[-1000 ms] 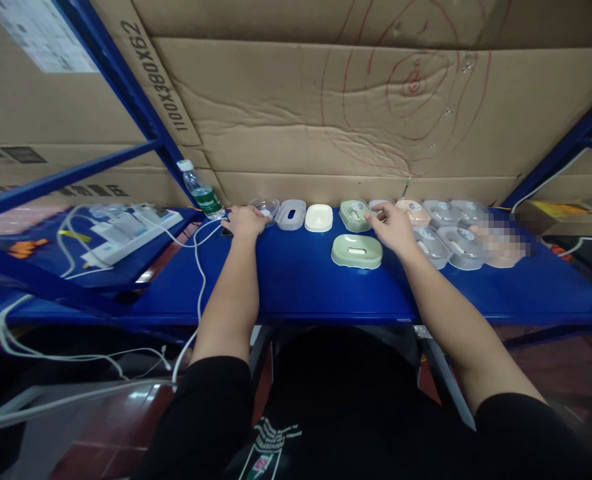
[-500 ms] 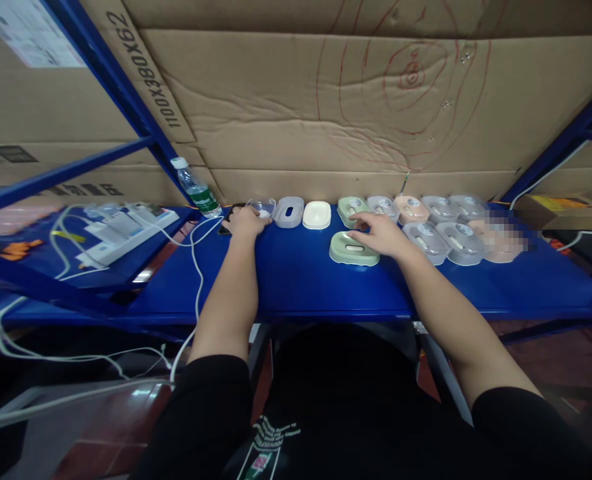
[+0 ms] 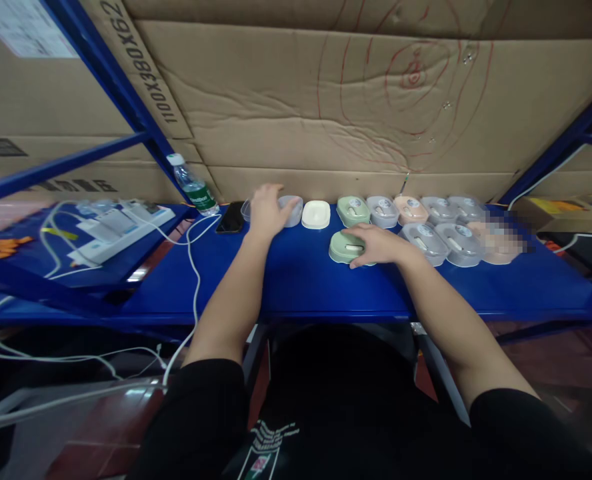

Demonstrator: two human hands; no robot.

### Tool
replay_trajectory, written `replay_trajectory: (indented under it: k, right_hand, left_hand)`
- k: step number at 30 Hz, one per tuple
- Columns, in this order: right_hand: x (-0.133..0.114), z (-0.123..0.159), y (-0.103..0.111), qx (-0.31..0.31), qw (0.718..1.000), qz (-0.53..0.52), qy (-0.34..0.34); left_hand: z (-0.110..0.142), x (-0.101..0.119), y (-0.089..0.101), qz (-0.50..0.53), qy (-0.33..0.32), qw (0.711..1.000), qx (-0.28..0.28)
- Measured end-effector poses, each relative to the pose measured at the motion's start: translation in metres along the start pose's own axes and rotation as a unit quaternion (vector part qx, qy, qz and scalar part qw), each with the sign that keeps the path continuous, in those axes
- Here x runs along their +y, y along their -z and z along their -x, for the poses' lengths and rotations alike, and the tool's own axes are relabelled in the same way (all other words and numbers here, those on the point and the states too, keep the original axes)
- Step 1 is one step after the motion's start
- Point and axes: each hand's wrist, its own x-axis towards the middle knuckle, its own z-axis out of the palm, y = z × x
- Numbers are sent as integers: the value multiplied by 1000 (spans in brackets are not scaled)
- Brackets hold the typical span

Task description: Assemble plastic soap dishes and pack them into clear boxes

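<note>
My left hand (image 3: 267, 212) is over the left end of the row, thumb spread from the fingers, nothing visibly held. Under and beside it are a clear plastic cover (image 3: 247, 210) and a translucent grey container part (image 3: 293, 212), both partly hidden. A cream shallow tray (image 3: 316, 215) lies just right of that. My right hand (image 3: 382, 245) is closed round the right side of a pale green plastic box (image 3: 341, 247) with a slot in its top, thumb at the front and fingers behind. The box rests on the blue table.
Finished-looking lidded boxes in grey (image 3: 383, 212), peach (image 3: 412, 210) and green (image 3: 353, 211) stand at the back and right. A phone (image 3: 231, 219), a water bottle (image 3: 195, 189), white cables (image 3: 195, 267) and a power strip (image 3: 121, 237) are to the left. Cardboard (image 3: 276, 100) walls the back.
My left hand has moved right from beside the phone, uncovering it, to the translucent grey part. My right hand has come down from above the green box and closed round it.
</note>
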Motion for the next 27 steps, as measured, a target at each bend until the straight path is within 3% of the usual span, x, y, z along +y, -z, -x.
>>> replay_trajectory:
  k: [3, 6, 9, 12, 19, 27]
  right_hand:
    - [2, -2, -2, 16, 1000, -7, 10]
    - [2, -5, -1, 54, 998, -15, 26]
    - [1, -8, 1, 104, 993, -39, 33]
    - [0, -8, 2, 140, 986, -76, 38]
    - [-2, -9, -2, 142, 980, -136, 26]
    - [-5, -8, 4, 143, 971, -191, -25]
  left_hand:
    - [10, 30, -12, 45, -170, 978, -113]
    - [22, 58, -19, 64, -246, 948, -194]
    - [30, 76, -19, 61, -246, 939, -233]
    - [33, 79, -19, 73, -214, 938, -264]
    - [32, 60, -34, 195, -178, 928, -263]
    - [33, 48, -45, 215, -201, 916, -272]
